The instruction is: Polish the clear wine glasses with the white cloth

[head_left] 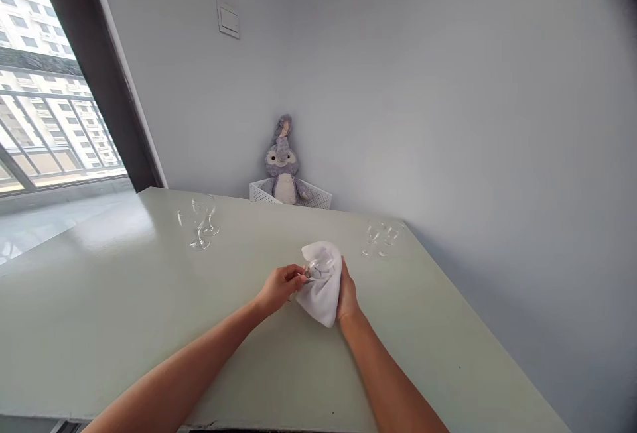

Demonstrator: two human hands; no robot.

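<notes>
Over the middle of the table, my left hand [283, 285] pinches the stem of a clear wine glass [321, 266]. The glass lies tilted, its bowl pointing right into a white cloth [321, 300]. My right hand [347, 292] is wrapped around the cloth from the right side, so the cloth cups the bowl. Most of my right fingers are hidden behind the cloth.
Two stemmed glasses [200, 224] stand at the left rear of the pale green table [239, 367]. Two smaller glasses [374, 234] stand at the right rear. Behind the table's back edge, a plush toy [283, 171] sits in a white perforated basket [317, 197]. Walls meet behind; a window is left.
</notes>
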